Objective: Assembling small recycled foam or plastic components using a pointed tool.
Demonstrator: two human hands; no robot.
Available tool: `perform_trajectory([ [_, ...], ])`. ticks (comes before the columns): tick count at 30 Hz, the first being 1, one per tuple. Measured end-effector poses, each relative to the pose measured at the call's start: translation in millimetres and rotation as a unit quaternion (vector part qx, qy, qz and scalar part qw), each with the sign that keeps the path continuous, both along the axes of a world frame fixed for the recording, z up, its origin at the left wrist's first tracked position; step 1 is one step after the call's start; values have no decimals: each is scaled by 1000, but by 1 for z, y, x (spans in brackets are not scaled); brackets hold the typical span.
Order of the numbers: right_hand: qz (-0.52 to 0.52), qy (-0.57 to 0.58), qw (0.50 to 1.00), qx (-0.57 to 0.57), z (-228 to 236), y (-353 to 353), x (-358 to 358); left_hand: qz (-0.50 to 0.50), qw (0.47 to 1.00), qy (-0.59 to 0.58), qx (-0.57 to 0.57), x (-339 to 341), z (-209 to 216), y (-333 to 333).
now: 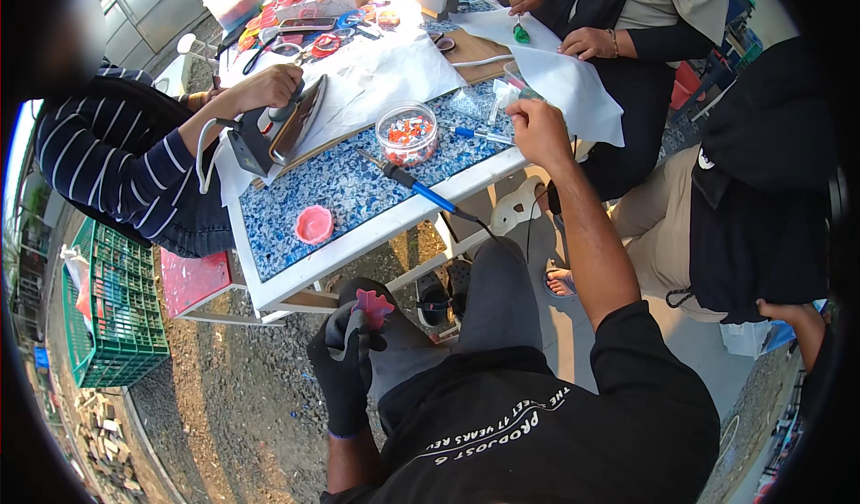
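My left hand (348, 347), in a black glove, holds a pink wavy-edged plastic piece (374, 308) above my lap. My bare right hand (540, 132) is over the table's near right edge with its fingers curled in; what they hold, if anything, I cannot make out. Beside it lies a blue-and-white pen-like tool (482, 135), and small clear plastic bags (473, 103) are just beyond. A blue-handled soldering iron (421, 190) lies across the table edge, its tip toward a clear round jar (408, 150) of orange and white plastic bits. A pink scalloped dish (314, 224) sits at the near left corner.
At left, a person in striped sleeves grips a clothes iron (273, 132) over white paper (376, 78). Across the table another person handles a green piece (520, 33). Colourful plastic pieces and a phone (306, 25) lie farther back. A green crate (112, 311) stands left; someone stands right.
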State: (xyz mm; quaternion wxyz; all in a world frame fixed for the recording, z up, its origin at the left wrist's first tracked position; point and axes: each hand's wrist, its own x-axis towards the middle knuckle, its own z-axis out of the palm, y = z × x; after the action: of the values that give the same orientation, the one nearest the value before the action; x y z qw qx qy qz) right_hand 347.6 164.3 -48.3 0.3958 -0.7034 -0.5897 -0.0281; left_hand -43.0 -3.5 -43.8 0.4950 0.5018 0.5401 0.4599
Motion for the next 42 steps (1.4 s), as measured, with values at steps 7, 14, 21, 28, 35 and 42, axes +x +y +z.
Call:
perform_trajectory([
  [7, 35, 51, 993, -105, 11, 13, -3, -7, 1000, -27, 4, 6, 1, 2],
  [14, -7, 118, 983, -141, 9, 29, -6, -5, 1000, -12, 6, -1, -1, 0],
  [21, -8, 206, 974, -97, -16, 44, 7, -2, 1000, -22, -3, 3, 7, 1],
  [28, 24, 314, 945, -85, -11, 39, 7, -8, 1000, -9, 12, -1, 3, 3],
  [35, 24, 330, 937, -111, -8, 42, 6, -3, 999, -32, 4, 2, -1, 2],
  [42, 28, 308, 940, -141, -3, 41, 8, -16, 999, -23, 22, 1, -2, -1],
])
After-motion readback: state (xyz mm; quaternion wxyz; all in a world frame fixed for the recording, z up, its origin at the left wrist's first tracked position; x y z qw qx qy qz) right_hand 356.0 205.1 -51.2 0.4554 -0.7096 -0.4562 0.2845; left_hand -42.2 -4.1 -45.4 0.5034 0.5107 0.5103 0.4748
